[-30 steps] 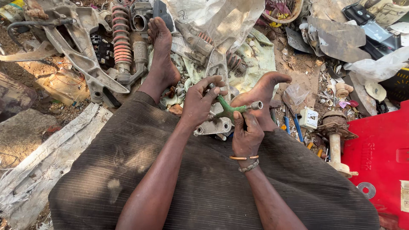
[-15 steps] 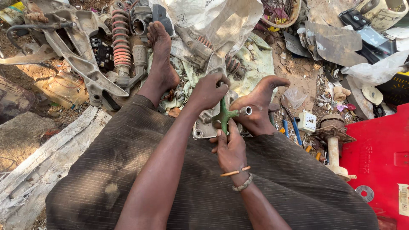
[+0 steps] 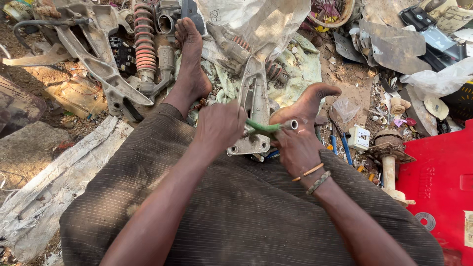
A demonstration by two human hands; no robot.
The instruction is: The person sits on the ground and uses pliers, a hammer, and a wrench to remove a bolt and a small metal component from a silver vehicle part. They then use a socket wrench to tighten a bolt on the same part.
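Gripping the green-handled tool (image 3: 263, 128) from both sides, the person sits on the ground with both bare feet out in front. Their left hand (image 3: 220, 129) is curled closed over the near end of the green handle, fingers pressed together around it, knuckles facing the camera. The right hand (image 3: 294, 148), with two bracelets (image 3: 314, 176) at the wrist, wraps the other part of the tool just below its metal socket end (image 3: 293, 124); its fingers are folded under, so how tightly they close cannot be told. The tool lies roughly level, across the lower part of a grey cast-metal bracket (image 3: 255, 106) that stands lengthwise between the two feet, its foot end just touching or very near the hands. The left foot (image 3: 189, 64) stretches up beside a red coil shock absorber (image 3: 144, 44) and a larger grey frame piece (image 3: 96, 59). The right foot (image 3: 308, 101) rests just beside the bracket, toes pointing right. A pale plastic sheet (image 3: 256, 15) is draped over the far end of the bracket. To the right lie a red plastic panel (image 3: 443, 172), a rusty mushroom-shaped part (image 3: 389, 152) and a small white switch box (image 3: 358, 138), all well apart from the hands. A dark ribbed cloth (image 3: 236, 216) covers the lap
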